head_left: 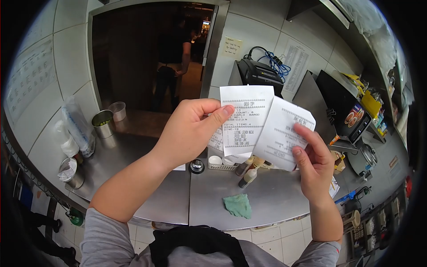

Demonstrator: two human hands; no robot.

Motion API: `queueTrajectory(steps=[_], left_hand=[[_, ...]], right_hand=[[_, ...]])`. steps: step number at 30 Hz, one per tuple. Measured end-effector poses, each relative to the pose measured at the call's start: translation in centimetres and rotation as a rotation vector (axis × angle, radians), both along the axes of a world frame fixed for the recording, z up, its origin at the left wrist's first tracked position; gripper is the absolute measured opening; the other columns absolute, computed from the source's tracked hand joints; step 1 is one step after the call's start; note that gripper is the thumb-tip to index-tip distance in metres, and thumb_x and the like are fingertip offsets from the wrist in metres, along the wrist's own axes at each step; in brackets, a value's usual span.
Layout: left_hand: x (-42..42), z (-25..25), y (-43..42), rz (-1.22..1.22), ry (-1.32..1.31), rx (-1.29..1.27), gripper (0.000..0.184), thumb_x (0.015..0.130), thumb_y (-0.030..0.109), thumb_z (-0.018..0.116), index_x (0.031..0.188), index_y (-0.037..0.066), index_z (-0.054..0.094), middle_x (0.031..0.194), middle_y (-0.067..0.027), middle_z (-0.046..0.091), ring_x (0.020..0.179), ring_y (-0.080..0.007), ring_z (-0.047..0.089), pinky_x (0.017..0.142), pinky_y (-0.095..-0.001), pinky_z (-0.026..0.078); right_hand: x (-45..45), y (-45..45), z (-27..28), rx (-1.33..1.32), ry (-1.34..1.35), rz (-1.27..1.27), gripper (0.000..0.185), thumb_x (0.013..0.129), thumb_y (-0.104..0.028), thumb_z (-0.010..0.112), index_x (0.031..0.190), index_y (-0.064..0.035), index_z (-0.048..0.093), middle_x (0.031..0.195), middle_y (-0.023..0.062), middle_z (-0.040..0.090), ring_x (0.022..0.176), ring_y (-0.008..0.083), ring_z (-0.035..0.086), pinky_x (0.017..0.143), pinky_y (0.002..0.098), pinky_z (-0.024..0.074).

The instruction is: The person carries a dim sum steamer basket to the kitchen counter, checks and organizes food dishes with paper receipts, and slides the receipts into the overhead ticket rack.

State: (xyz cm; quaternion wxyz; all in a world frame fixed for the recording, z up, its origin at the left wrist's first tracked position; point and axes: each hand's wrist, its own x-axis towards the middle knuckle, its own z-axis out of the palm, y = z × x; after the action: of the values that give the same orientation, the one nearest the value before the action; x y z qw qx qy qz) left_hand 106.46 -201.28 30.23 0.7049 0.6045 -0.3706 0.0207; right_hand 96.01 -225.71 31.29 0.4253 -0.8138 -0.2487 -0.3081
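Note:
My left hand pinches a white printed order slip between thumb and fingers, its text upright and headed "ORDER COPY". Another paper shows partly behind that slip. In my right hand is a second order slip, tilted, its print upside down to me. The two slips meet or overlap slightly at their edges, held above the steel counter. Below them stand sauce bottles and a white basket with small containers.
A call bell and a green cloth lie on the counter. A receipt printer with blue cable sits behind. At left are metal cups and a plastic cup. Beyond the pass-through window stands a person.

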Motion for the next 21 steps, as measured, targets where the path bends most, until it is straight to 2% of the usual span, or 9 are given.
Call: queueTrajectory(steps=[2, 5, 6, 9, 11, 14, 15, 18, 21], left_hand=[[0.1, 0.1, -0.3, 0.003, -0.016, -0.002, 0.029, 0.098, 0.021, 0.054, 0.102, -0.005, 0.067, 0.085, -0.007, 0.07, 0.07, -0.0069, 0.064, 0.058, -0.0206, 0.05], [0.1, 0.2, -0.5, 0.002, -0.046, -0.007, 0.029, 0.098, 0.02, 0.055, 0.101, -0.006, 0.067, 0.085, -0.0072, 0.07, 0.073, -0.0072, 0.064, 0.062, -0.0211, 0.051], [0.0, 0.3, -0.6, -0.003, -0.02, 0.005, 0.03, 0.097, 0.022, 0.057, 0.097, -0.006, 0.068, 0.082, -0.0057, 0.069, 0.072, -0.0061, 0.06, 0.063, -0.0217, 0.048], [0.0, 0.5, -0.8, -0.016, -0.009, 0.034, 0.03, 0.095, 0.023, 0.061, 0.093, -0.006, 0.068, 0.078, -0.004, 0.067, 0.072, -0.0048, 0.057, 0.064, -0.022, 0.046], [-0.2, 0.7, -0.9, -0.029, -0.022, 0.054, 0.029, 0.094, 0.022, 0.062, 0.092, -0.006, 0.068, 0.078, -0.0039, 0.067, 0.072, -0.0046, 0.056, 0.064, -0.0217, 0.045], [-0.7, 0.7, -0.5, -0.079, 0.018, 0.097, 0.026, 0.093, 0.02, 0.064, 0.093, -0.006, 0.068, 0.08, -0.0035, 0.066, 0.073, -0.0048, 0.056, 0.064, -0.0217, 0.045], [-0.6, 0.3, -0.2, -0.074, -0.034, 0.136, 0.025, 0.093, 0.019, 0.064, 0.094, -0.006, 0.068, 0.081, -0.0037, 0.066, 0.074, -0.0052, 0.057, 0.065, -0.0221, 0.046], [-1.2, -0.6, 0.8, -0.133, -0.094, 0.196, 0.023, 0.092, 0.017, 0.064, 0.095, -0.006, 0.068, 0.083, -0.0038, 0.066, 0.076, -0.0057, 0.057, 0.067, -0.0228, 0.047], [-1.7, -1.8, 1.7, -0.235, -0.07, 0.239, 0.022, 0.092, 0.015, 0.065, 0.094, -0.006, 0.068, 0.084, -0.0036, 0.065, 0.076, -0.0059, 0.058, 0.069, -0.0234, 0.047]], right_hand=[[0.2, 0.2, 0.1, 0.079, 0.023, 0.083, 0.049, 0.089, 0.011, 0.052, 0.137, 0.0017, 0.045, 0.13, 0.0129, 0.049, 0.114, 0.0184, 0.055, 0.094, 0.0283, 0.0463], [-0.1, 1.2, 0.5, 0.198, 0.084, 0.143, 0.057, 0.089, 0.013, 0.049, 0.143, 0.0014, 0.035, 0.134, 0.0143, 0.046, 0.121, 0.0211, 0.053, 0.098, 0.03, 0.0453], [-0.1, 1.4, 0.7, 0.2, 0.115, 0.124, 0.065, 0.089, 0.013, 0.048, 0.148, -0.0018, 0.024, 0.136, 0.0165, 0.045, 0.121, 0.0217, 0.053, 0.098, 0.0302, 0.0453], [0.1, 1.4, 1.0, 0.239, 0.167, 0.216, 0.07, 0.089, 0.013, 0.049, 0.149, -0.0054, 0.019, 0.136, 0.0179, 0.046, 0.118, 0.0209, 0.055, 0.096, 0.0301, 0.0469], [0.0, 1.7, 2.0, 0.24, 0.215, 0.184, 0.073, 0.089, 0.011, 0.051, 0.15, -0.0091, 0.017, 0.122, 0.0164, 0.058, 0.107, 0.0171, 0.059, 0.09, 0.0275, 0.0483], [-0.9, 2.0, 4.5, -0.136, 0.552, 0.051, 0.072, 0.088, 0.005, 0.057, 0.149, -0.0103, 0.022, 0.09, 0.0111, 0.066, 0.084, 0.0151, 0.062, 0.078, 0.0266, 0.0478], [-1.3, 2.1, 5.9, -0.451, 0.632, -0.058, 0.072, 0.086, 0.0, 0.06, 0.148, -0.0102, 0.024, 0.093, 0.0156, 0.065, 0.082, 0.0247, 0.064, 0.076, 0.0342, 0.0489], [-2.2, 3.7, 7.1, -0.851, 0.643, -0.106, 0.068, 0.084, -0.004, 0.062, 0.145, -0.0098, 0.031, 0.098, 0.0191, 0.065, 0.09, 0.0365, 0.064, 0.076, 0.044, 0.048], [-2.9, 6.0, 6.8, -0.934, 0.624, -0.138, 0.074, 0.082, -0.005, 0.067, 0.146, -0.0163, 0.031, 0.085, 0.0136, 0.066, 0.077, 0.0315, 0.064, 0.069, 0.0399, 0.0484]])
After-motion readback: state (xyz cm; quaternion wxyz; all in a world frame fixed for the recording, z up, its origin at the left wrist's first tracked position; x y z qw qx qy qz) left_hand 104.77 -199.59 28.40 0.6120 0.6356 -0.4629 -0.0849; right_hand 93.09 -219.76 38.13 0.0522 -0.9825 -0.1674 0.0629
